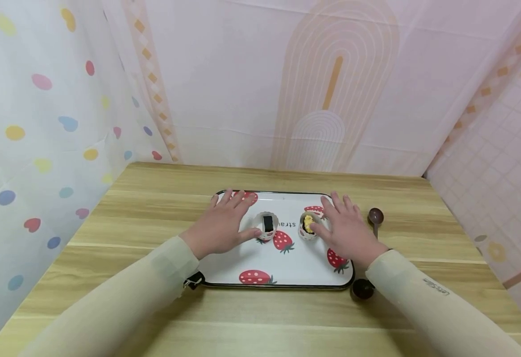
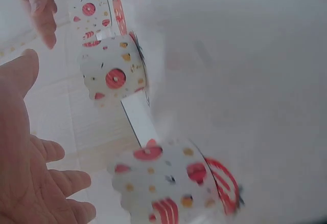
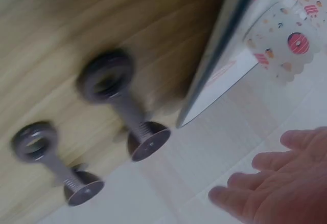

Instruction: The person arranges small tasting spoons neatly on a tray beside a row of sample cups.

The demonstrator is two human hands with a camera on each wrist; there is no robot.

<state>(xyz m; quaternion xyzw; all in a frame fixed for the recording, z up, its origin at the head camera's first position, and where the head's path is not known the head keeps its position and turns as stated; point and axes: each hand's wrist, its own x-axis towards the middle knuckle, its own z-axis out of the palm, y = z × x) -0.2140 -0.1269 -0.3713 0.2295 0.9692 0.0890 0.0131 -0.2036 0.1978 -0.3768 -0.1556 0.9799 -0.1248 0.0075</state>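
Observation:
Over the left part of the strawberry-print tray (image 1: 224, 270) my left hand (image 1: 220, 225) is held with its fingers spread. Its thumb reaches toward a paper cup (image 1: 260, 220) that contains a black block (image 1: 267, 223). My right hand (image 1: 348, 230) hovers at the tray's right side, also with straight fingers. In the head view its thumb overlaps a second cup (image 1: 305, 235) with a yellow crumbly piece (image 1: 308, 223) in it. The left wrist view has a further patterned cup (image 2: 168, 183) in the foreground, hidden under my left hand in the head view. Both hands hold nothing.
Right of the tray lie two brown scoops with ring handles; one scoop (image 1: 376, 216) is further back, the other (image 1: 363, 289) is partly covered by my right sleeve. The wooden table (image 1: 264, 322) ends at patterned curtains (image 1: 224, 99) behind and on both sides.

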